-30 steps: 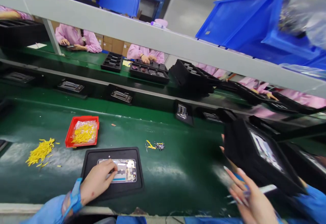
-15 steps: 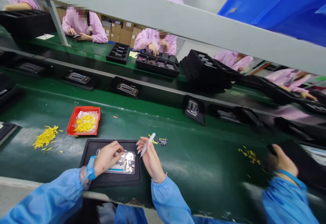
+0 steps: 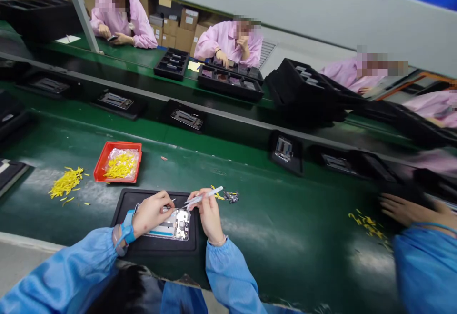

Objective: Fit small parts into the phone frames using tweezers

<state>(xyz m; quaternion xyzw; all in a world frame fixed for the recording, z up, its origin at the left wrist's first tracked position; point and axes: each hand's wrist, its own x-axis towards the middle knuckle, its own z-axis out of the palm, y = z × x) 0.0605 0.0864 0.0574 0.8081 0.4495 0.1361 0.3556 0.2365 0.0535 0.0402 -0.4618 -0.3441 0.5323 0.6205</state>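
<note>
An opened phone (image 3: 182,223) lies on a black mat (image 3: 121,204), its metal frame and circuit board facing up. Over its left part rests my left hand (image 3: 153,211), thumb and fingers pinched at the phone's upper edge. Whatever sits between those fingertips is too small to make out. My right hand (image 3: 210,216) is closed around pale tweezers (image 3: 205,196), whose tips point left to the board's upper edge, close by my left fingertips. A blue wrist strap (image 3: 128,228) circles my left wrist.
Beyond the mat stand a red bin (image 3: 137,161) of yellow strips and a loose yellow pile (image 3: 66,183). Small dark parts (image 3: 232,196) lie right of my hand. A co-worker's hand (image 3: 410,209) is at far right. Phones on black trays (image 3: 185,118) line the belt.
My right hand has turned and brought the tweezers left and down to the phone's upper edge. My left hand stays on the phone. The co-worker's hand at right has shifted with its black tray.
</note>
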